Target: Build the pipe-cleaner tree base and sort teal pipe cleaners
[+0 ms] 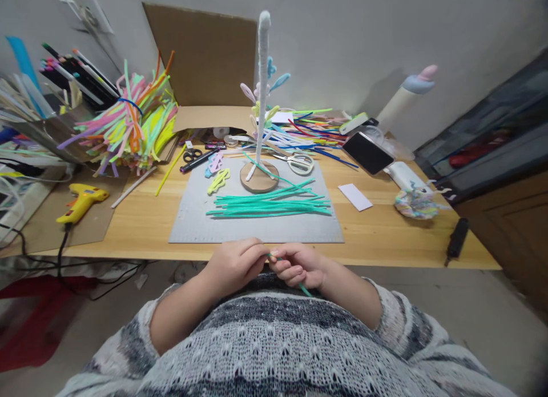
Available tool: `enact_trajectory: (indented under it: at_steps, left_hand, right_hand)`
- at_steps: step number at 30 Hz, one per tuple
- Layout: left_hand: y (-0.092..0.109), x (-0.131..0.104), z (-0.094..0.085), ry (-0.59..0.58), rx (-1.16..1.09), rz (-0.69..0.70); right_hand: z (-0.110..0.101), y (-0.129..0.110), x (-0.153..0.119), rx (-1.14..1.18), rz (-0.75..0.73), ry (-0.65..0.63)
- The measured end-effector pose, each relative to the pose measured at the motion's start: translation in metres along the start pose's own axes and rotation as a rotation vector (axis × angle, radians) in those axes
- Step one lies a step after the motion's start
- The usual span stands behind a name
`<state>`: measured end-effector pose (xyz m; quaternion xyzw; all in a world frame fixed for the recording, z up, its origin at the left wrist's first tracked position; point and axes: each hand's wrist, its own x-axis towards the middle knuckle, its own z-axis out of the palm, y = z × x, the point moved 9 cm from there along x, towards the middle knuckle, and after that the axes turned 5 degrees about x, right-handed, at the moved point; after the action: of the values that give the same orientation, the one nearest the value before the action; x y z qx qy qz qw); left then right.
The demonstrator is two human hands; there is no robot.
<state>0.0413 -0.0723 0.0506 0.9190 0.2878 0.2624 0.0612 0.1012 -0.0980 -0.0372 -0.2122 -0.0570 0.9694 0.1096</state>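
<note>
Close to my body, just off the desk's front edge, both hands meet over a green pipe cleaner (pixel 305 291). My left hand (pixel 240 264) pinches one end of it. The fingers of my right hand (pixel 299 264) are curled around it, and its tail sticks out below them. Beyond my hands, a pile of green pipe cleaners (pixel 269 205) lies on a grey mat (pixel 201 225). Behind the pile stands a white fuzzy stem (pixel 262 83) on a round cardboard base (pixel 259 181), with pastel flower shapes around it. Small yellow (pixel 218 181) bent pieces lie to its left.
White-handled scissors (pixel 299 163) lie at the mat's back right. A yellow glue gun (pixel 81 203) is on the left, its cord hanging over the edge. Bundled colourful pipe cleaners (pixel 128 117) stand behind it. A phone (pixel 368 152) and a white card (pixel 355 197) are on the right.
</note>
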Motion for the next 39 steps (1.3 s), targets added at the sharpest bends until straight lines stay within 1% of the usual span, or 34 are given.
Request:
enact_trajectory:
  at_steps: [3,5,7,9,11,12,13,14,15,16,17,18,19,20,21,22,24,25,26,27,28,29,30,31,32,33,34,35,36,37,38,39]
  left_hand:
    - [0.005,0.0,-0.001,0.009,0.085,0.072]
    - [0.009,0.0,-0.003,0.028,0.133,0.113]
    - [0.012,0.0,-0.003,0.03,0.177,0.132]
    - [0.012,-0.001,-0.001,0.015,0.192,0.097]
    - [0.005,-0.001,0.001,-0.011,0.125,-0.014]
    - [-0.002,-0.002,0.004,-0.04,0.048,-0.1]
    - [-0.01,-0.003,0.01,-0.088,-0.058,-0.201]
    - [-0.018,-0.006,0.019,-0.154,-0.189,-0.312]
    - [-0.026,-0.01,0.031,-0.235,-0.338,-0.426]
    - [-0.03,-0.016,0.042,-0.314,-0.487,-0.535]
    - [-0.033,-0.021,0.052,-0.377,-0.62,-0.625]
    - [-0.034,-0.024,0.058,-0.415,-0.716,-0.685]
    - [-0.034,-0.025,0.06,-0.424,-0.761,-0.709]
    - [-0.035,-0.024,0.058,-0.404,-0.743,-0.703]
    - [-0.035,-0.02,0.052,-0.367,-0.676,-0.669]
    - [-0.034,-0.016,0.044,-0.323,-0.582,-0.616]
    - [-0.026,-0.008,0.027,-0.236,-0.39,-0.478]
    - [-0.021,-0.005,0.021,-0.203,-0.315,-0.41]
    - [-0.016,-0.002,0.016,-0.179,-0.26,-0.354]
    - [-0.012,-0.001,0.014,-0.165,-0.226,-0.315]
    - [-0.01,-0.001,0.013,-0.161,-0.209,-0.298]
    - [-0.01,-0.001,0.015,-0.17,-0.217,-0.309]
    - [-0.013,-0.002,0.018,-0.189,-0.251,-0.348]
    - [-0.018,-0.005,0.023,-0.215,-0.316,-0.413]
    - [-0.023,-0.008,0.031,-0.253,-0.415,-0.499]
    - [-0.027,-0.013,0.04,-0.308,-0.543,-0.596]
    - [-0.028,-0.019,0.051,-0.377,-0.69,-0.694]
    - [-0.026,-0.024,0.061,-0.45,-0.84,-0.781]
    - [-0.022,-0.029,0.068,-0.513,-0.967,-0.844]
    - [-0.019,-0.03,0.07,-0.546,-1.049,-0.878]
    - [-0.018,-0.029,0.069,-0.538,-1.074,-0.882]
    - [-0.019,-0.026,0.063,-0.489,-1.041,-0.858]
  right_hand:
    - [0.0,0.002,0.002,0.021,0.017,-0.004]
    - [-0.001,0.002,0.004,0.0,-0.006,0.041]
    - [-0.004,-0.002,0.005,-0.076,-0.085,0.118]
    - [-0.007,-0.013,0.003,-0.25,-0.23,0.23]
    - [-0.006,-0.03,-0.006,-0.565,-0.434,0.372]
    - [0.001,-0.039,-0.014,-0.774,-0.544,0.433]
    - [0.011,-0.045,-0.02,-1.0,-0.645,0.465]
    - [0.024,-0.047,-0.026,-1.22,-0.724,0.464]
    - [0.035,-0.045,-0.029,-1.411,-0.774,0.433]
    - [0.044,-0.041,-0.03,-1.554,-0.802,0.388]
    - [0.049,-0.038,-0.032,-1.634,-0.819,0.354]
    - [0.05,-0.038,-0.033,-1.652,-0.824,0.349]
    - [0.047,-0.04,-0.034,-1.606,-0.817,0.382]
    - [0.038,-0.043,-0.034,-1.496,-0.781,0.43]
    - [0.026,-0.044,-0.032,-1.331,-0.712,0.467]
    - [0.013,-0.042,-0.027,-1.129,-0.61,0.479]
    - [-0.007,-0.026,-0.015,-0.723,-0.384,0.422]
    - [-0.01,-0.018,-0.01,-0.57,-0.298,0.377]
    - [-0.012,-0.013,-0.007,-0.471,-0.248,0.346]
    - [-0.013,-0.011,-0.006,-0.427,-0.238,0.337]
    - [-0.014,-0.013,-0.005,-0.437,-0.263,0.35]
    - [-0.015,-0.018,-0.007,-0.497,-0.326,0.382]
    - [-0.014,-0.026,-0.011,-0.61,-0.42,0.43]
    - [-0.009,-0.035,-0.018,-0.765,-0.538,0.481]
    - [0.001,-0.044,-0.026,-0.949,-0.657,0.513]
    - [0.013,-0.048,-0.032,-1.145,-0.747,0.51]
    - [0.026,-0.047,-0.036,-1.329,-0.8,0.473]
    - [0.037,-0.044,-0.038,-1.479,-0.813,0.412]
    - [0.044,-0.039,-0.039,-1.579,-0.799,0.346]
    - [0.048,-0.036,-0.04,-1.621,-0.786,0.303]
    - [0.048,-0.036,-0.042,-1.607,-0.786,0.301]
    - [0.046,-0.039,-0.044,-1.534,-0.802,0.338]
